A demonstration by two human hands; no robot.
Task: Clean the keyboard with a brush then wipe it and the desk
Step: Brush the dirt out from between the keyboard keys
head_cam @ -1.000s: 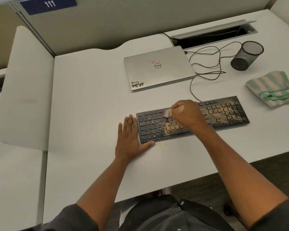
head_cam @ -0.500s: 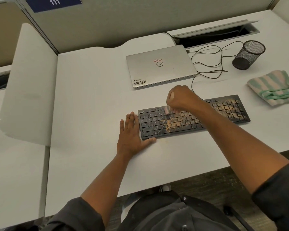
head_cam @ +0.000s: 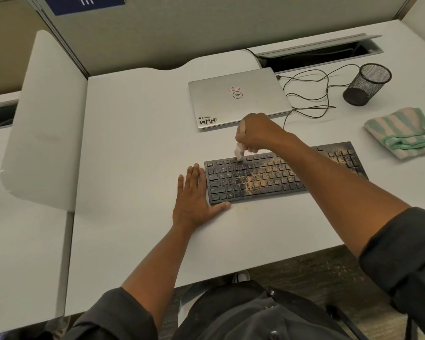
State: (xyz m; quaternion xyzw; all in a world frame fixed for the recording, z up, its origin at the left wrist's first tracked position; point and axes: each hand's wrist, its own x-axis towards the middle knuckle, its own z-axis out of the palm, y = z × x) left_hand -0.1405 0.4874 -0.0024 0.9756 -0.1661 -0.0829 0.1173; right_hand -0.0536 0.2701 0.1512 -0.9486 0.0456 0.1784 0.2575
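The right hand (head_cam: 258, 133) has moved up and away from the person since a moment ago. It was low over the middle keys then, and now it sits above the top row of the keyboard (head_cam: 268, 176). The brush (head_cam: 239, 149) tip has gone from the middle rows to the top row, near the left end. So the sweeping looks to be going row by row, and the job is still in its first part.

The keys under and to the right of the right hand are still full of sandy brown dust. The keys close to the left hand (head_cam: 194, 200) look much cleaner. A little dust lies on the desk (head_cam: 133, 143) just in front of the keyboard.

The right hand is curled tight like a fist around the brush handle, and the bristles point down and touch the keys. The left hand has not moved. It lies flat, fingers straight, on the desk, pressed against the left edge of the keyboard, with the thumb at the near corner. It seems to keep the keyboard from sliding.

The striped cloth (head_cam: 400, 133) waits far out past the right hand, not used yet. The wiping comes later.
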